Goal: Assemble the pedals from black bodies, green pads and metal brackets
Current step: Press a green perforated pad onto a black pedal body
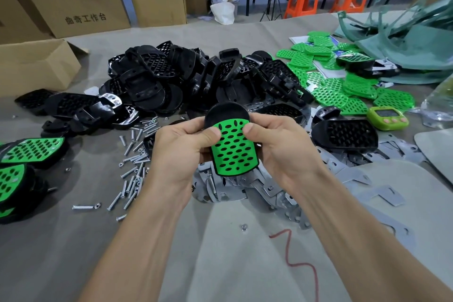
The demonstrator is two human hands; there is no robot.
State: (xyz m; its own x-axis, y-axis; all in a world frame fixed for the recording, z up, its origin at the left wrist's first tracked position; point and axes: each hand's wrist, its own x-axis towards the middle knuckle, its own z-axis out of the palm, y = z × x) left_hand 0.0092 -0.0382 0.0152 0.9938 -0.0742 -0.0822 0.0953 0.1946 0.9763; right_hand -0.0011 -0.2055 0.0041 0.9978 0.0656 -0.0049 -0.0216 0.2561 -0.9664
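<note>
Both hands, left (182,148) and right (277,147), grasp a black body (226,111) with a green pad (232,152) seated in it, thumbs pressing the pad, above what look like brackets (267,186). Screws (133,167) lie left, a body pile (196,76) behind.

Soft, even indoor light falls from above, leaving only faint shadows on the desk (73,240). The glossy black pedal bodies (152,73) catch small highlights. Wide-angle distortion bows the desk's far edge, and the green plastic sheeting (404,39) at its far right corner is smeared.
</note>
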